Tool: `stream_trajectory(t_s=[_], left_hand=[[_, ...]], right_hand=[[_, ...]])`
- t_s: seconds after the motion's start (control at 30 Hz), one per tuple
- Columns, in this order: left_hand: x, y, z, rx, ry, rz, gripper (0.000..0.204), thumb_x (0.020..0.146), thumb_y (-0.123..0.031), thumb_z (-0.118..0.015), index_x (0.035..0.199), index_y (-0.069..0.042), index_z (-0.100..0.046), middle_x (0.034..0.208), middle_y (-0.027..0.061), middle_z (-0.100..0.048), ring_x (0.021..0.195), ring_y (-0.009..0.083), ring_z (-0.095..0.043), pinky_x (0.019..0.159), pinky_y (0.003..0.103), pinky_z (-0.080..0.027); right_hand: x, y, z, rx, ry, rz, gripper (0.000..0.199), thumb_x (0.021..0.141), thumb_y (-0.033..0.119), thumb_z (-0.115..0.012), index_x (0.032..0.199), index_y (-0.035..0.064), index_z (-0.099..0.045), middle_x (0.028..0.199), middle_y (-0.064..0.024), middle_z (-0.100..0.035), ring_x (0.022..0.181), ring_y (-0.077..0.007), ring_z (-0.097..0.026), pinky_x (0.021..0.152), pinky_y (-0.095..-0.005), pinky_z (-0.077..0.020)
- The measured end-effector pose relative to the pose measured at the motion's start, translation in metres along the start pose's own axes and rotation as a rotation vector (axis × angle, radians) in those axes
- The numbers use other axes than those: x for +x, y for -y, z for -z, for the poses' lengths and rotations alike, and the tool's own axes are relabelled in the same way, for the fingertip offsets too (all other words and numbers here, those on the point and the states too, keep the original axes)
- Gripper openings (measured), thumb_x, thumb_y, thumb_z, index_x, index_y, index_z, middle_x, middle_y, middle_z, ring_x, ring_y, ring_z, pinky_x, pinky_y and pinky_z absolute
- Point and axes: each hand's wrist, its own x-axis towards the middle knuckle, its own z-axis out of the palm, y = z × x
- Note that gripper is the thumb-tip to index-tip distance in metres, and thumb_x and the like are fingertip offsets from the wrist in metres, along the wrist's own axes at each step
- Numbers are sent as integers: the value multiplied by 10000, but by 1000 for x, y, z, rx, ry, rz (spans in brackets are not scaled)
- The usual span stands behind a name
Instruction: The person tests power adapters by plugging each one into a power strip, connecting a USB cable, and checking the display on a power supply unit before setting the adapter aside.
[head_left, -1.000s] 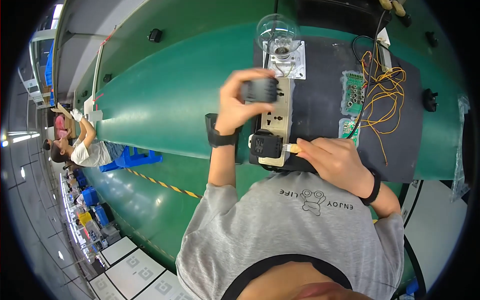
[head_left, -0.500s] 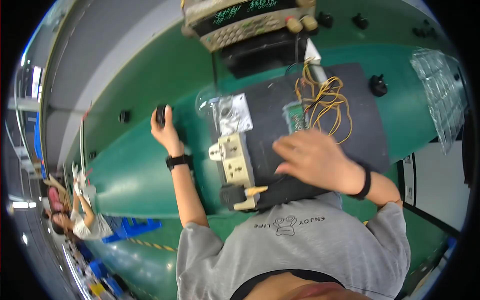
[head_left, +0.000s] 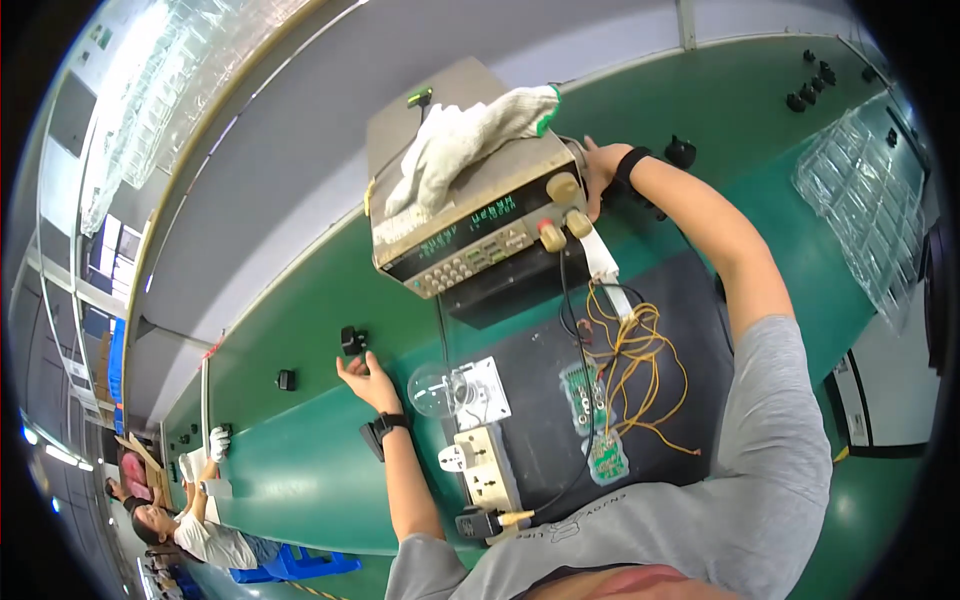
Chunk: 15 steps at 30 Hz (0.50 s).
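My left hand (head_left: 372,385) is on the bench's far left part, its fingers apart. Just beyond the fingertips stands a black plug adapter (head_left: 353,340); no grip on it shows. My right arm reaches far forward, and my right hand (head_left: 604,172) is at the right side of a bench test instrument (head_left: 470,245) with a green-lit display. The fingers there are partly hidden, so what they grip cannot be made out. On the dark mat (head_left: 530,400) lie two green circuit boards (head_left: 580,395) and tangled yellow wires (head_left: 650,370).
A white glove (head_left: 465,150) lies on the instrument. Left on the mat are a clear glass bulb (head_left: 434,390), a white plate (head_left: 492,385) and a power strip (head_left: 490,465). Black adapters (head_left: 680,152) stand behind; clear plastic trays (head_left: 865,210) lie right. Another person (head_left: 205,535) sits far left.
My right hand has gone from above the circuit board forward to the instrument's side. My left hand has let go of the black plug adapter, which now stands beyond it. The view has shifted.
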Motion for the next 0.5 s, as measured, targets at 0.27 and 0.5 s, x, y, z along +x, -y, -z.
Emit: stream_trajectory(t_s=[0.27,0.5], left_hand=[[5,1,-1,17,13,-26,473,798,-93,-632,1223,-23,-434,939,78,-514,812,180,-496,762,310,-426],[5,2,-4,92,10,-22,452,794,-81,-637,1200,-16,-451,949,83,-510,816,178,-493,742,311,-431]], right_hand=[[-3,-26,-2,383,-86,201,929,492,462,-786,1228,59,-388,1276,-123,-313,1164,-325,-413,903,-387,-412],[9,-32,-16,259,-499,-128,774,617,475,-739,1189,35,-458,1182,-189,-455,1062,-339,-489,891,-394,-423]])
